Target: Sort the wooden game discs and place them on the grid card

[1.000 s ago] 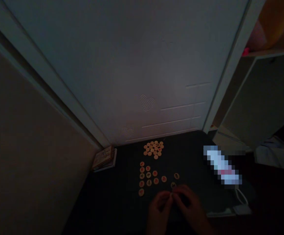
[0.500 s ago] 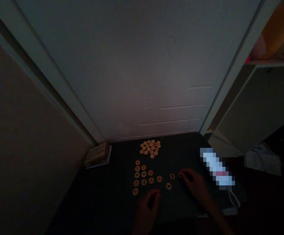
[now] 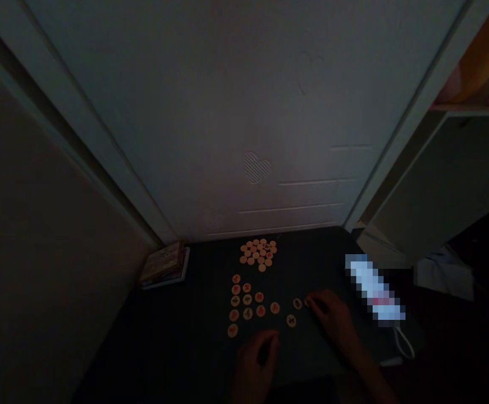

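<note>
On the dark tabletop (image 3: 177, 325), my right hand (image 3: 332, 317) has its fingertips on a round xiangqi piece (image 3: 307, 302), partly covered by the fingers. Just left of it lies a black-marked piece (image 3: 297, 303), with another black-marked piece (image 3: 291, 321) lower down. My left hand (image 3: 256, 359) is curled near the front of the table, thumb and fingertips together; whether anything is between them is too dark to see. Beyond it, several face-up pieces with red or black characters stand in loose columns, among them a red-marked piece (image 3: 274, 308).
Farther back, a cluster of xiangqi pieces (image 3: 255, 255) lies mostly blank side up, near a pale panel (image 3: 210, 140) with embossed hearts. A small stack of boxes or books (image 3: 164, 265) sits at the back left. At the right glows a blurred-out bright object (image 3: 373, 289) with a white cord loop (image 3: 405, 343).
My right hand has shifted very slightly left, along with the piece at its fingertips. My left hand stays nearly in place. The view has tilted a little, and the laid-out pieces keep their arrangement.
</note>
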A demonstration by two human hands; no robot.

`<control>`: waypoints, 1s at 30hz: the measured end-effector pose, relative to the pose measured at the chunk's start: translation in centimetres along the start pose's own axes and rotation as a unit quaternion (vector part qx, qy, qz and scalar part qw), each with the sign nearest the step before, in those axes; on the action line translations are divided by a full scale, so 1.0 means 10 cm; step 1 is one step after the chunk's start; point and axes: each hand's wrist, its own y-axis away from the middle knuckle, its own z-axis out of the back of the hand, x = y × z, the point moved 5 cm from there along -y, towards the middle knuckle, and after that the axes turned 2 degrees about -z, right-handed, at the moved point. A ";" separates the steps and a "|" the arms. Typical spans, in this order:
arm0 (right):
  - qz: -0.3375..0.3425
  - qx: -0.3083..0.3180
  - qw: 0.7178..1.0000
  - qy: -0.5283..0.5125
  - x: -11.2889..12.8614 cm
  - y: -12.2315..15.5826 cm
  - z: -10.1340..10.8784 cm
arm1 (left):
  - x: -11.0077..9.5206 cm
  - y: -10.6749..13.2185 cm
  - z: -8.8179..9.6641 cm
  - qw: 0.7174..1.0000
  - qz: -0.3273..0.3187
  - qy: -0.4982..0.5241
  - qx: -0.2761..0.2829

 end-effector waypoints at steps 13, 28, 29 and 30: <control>-0.013 -0.055 0.998 0.006 0.01 0.01 0.05 | -0.01 0.01 -0.01 1.000 -0.003 0.009 0.004; -0.087 -0.078 0.993 -0.001 -0.11 0.08 0.06 | -0.29 -0.98 1.00 0.996 -0.074 0.001 -0.052; -0.091 -0.084 0.992 -0.001 -0.11 0.08 0.07 | -0.24 -1.17 1.05 0.995 -0.086 -0.009 -0.052; -0.097 -0.092 0.991 -0.001 -0.11 0.08 0.09 | -0.17 -1.36 1.07 0.994 -0.097 -0.019 -0.046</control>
